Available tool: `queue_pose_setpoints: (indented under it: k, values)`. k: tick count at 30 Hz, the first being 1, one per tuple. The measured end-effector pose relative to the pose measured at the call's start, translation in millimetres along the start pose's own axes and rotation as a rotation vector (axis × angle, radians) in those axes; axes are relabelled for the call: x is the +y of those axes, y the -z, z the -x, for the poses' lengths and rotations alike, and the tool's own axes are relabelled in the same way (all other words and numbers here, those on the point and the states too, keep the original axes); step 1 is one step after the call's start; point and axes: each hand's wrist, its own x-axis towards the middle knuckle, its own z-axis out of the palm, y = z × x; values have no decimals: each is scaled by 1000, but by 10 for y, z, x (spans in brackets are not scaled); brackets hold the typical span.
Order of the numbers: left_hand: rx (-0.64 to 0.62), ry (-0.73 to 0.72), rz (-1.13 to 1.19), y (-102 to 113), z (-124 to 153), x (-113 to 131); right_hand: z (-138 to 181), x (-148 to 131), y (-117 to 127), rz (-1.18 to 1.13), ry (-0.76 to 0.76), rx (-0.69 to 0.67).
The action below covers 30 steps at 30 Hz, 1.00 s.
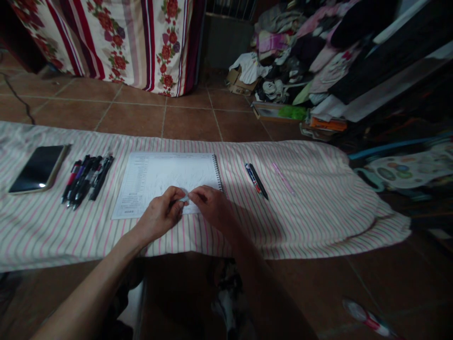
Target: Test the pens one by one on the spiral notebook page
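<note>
My left hand (163, 213) and my right hand (211, 204) meet over the near edge of a spiral-bound sheet of paper (159, 177) lying on a striped cloth (300, 208). Both hands pinch a small pale object (184, 198) between their fingertips; it is too small to name. To the left lie several dark pens (87, 181) in a row. Right of the paper rest two pens (256, 180) side by side and a pink pen (283, 178).
A phone (38, 168) lies face up at the cloth's far left. Beyond the cloth are brown floor tiles, a floral bedsheet (116, 38) and a heap of clothes (304, 52). A pen-like object (368, 318) lies on the floor near right.
</note>
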Motion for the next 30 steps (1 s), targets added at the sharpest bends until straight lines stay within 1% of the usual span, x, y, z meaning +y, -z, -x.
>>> queue_pose_setpoints:
  k: [4, 6, 11, 14, 17, 19, 24, 27, 30]
  values:
    - [0, 22, 30, 1, -11, -33, 4, 13, -16, -268, -30, 13]
    - [-4, 29, 45, 4, -17, -47, 0, 35, -30, -322, -32, 16]
    - [-6, 27, 39, -5, -18, -37, -10, 44, -28, -263, -83, 7]
    - [8, 9, 7, -23, -6, -21, -9, -2, 8, -138, -119, -33]
    - [10, 8, -17, -31, 6, -18, -5, -45, 27, -28, -111, -38]
    - [7, 18, 1, -27, 9, -19, -3, -52, 16, -49, -97, -17]
    - [-9, 55, 167, -6, -9, -2, -5, 2, -28, -316, -82, 29]
    - [-28, 57, 181, 0, -18, 16, -10, 20, -24, -289, -76, 16]
    - [-1, 33, 73, 2, -16, 22, -14, 2, -6, -193, -74, 5]
